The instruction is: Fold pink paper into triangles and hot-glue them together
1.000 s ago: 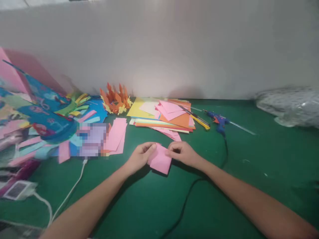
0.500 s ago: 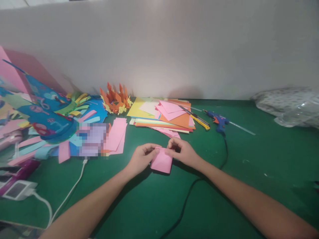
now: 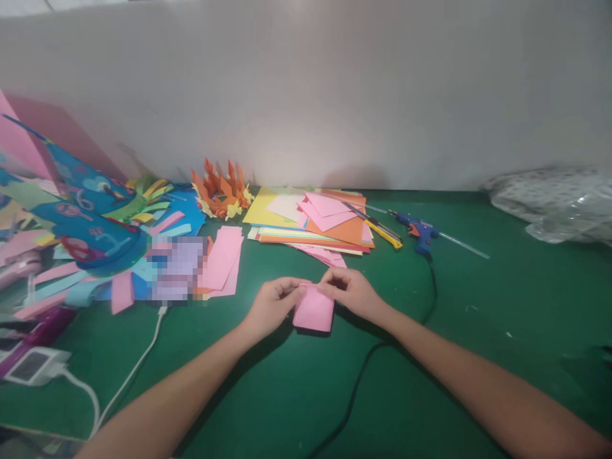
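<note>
A small piece of folded pink paper is held just over the green table, in the middle of the view. My left hand pinches its upper left corner between thumb and fingers. At the upper right corner, my right hand grips it the same way, fingers curled behind the far edge. Both thumbs lie on the paper's near face, close together along the top edge. The fingertips behind the paper are partly hidden.
Beyond the hands lies a stack of coloured paper with a yellow utility knife. Right of it rests a blue glue gun, its black cord trailing forward. At left are an orange paper crown, pink strips and blue party hats.
The pink paper has shifted slightly right and turned a little straighter, still pinched by both hands. The right fingers have closed somewhat behind its top edge.
</note>
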Demonstrator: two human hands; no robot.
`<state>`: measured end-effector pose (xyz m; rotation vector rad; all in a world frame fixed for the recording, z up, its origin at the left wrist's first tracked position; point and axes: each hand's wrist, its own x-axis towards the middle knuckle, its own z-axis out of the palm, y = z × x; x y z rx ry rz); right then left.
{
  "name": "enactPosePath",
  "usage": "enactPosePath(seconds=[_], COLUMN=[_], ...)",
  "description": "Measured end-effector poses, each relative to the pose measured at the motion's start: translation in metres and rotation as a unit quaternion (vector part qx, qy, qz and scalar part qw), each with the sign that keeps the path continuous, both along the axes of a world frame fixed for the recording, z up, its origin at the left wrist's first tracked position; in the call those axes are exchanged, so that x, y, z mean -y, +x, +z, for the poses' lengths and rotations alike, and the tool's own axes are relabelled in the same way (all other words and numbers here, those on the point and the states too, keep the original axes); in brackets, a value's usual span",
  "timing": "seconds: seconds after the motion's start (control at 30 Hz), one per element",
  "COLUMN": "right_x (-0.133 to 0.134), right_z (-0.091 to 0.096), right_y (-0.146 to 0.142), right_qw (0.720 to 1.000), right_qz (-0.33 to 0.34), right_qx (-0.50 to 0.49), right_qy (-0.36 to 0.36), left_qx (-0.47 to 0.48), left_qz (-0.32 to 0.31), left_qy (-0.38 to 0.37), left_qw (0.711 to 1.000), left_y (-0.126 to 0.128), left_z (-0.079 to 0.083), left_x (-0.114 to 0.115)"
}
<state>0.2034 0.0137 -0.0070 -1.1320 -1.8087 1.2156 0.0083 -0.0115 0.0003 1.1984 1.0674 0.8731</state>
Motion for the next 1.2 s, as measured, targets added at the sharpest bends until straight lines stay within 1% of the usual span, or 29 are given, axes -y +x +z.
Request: enactPosePath(seconds=[0.13,0.3,0.43,0.57,0.83,0.93,1.07,1.13,1.2], right_x=[0.000,0.001,-0.001,-0.004,-0.008,-0.008,-0.006,-0.005,-0.005], right_z=[0.000,0.001,0.002,0.002,0.002,0.003,0.004,0.004,0.003], right_y=[0.000,-0.001,-0.001,0.000,0.002,0.002,0.000,-0.001,-0.001], right_qw=[1.000,1.000,1.000,1.000,0.998,0.998,0.994,0.988,0.983], right_qz=[0.000,-0.002,-0.006,-0.020,-0.050,-0.049,-0.063,-0.072,-0.076], right_qx=[0.004,0.013,0.002,0.001,0.024,0.033,0.093,0.130,0.158], right_qy=[0.008,0.009,-0.003,-0.024,-0.032,-0.021,0.013,0.031,0.050], left_qx=[0.004,-0.017,-0.020,-0.021,-0.024,-0.080,-0.202,-0.234,-0.244], left_qz=[0.002,0.026,0.032,0.055,0.061,0.052,0.038,0.033,0.021], left_qy=[-0.010,0.002,0.011,0.030,0.040,0.091,0.166,0.184,0.200], left_qw=[1.000,1.000,0.999,0.998,0.997,0.991,0.964,0.954,0.949], left_y=[0.001,0.001,-0.002,-0.004,-0.004,-0.008,-0.016,-0.018,-0.019], left_z=[0.001,0.002,-0.002,-0.005,0.000,0.000,-0.002,-0.002,-0.003], left_x=[0.000,0.000,-0.003,-0.006,-0.007,-0.011,-0.016,-0.018,-0.018])
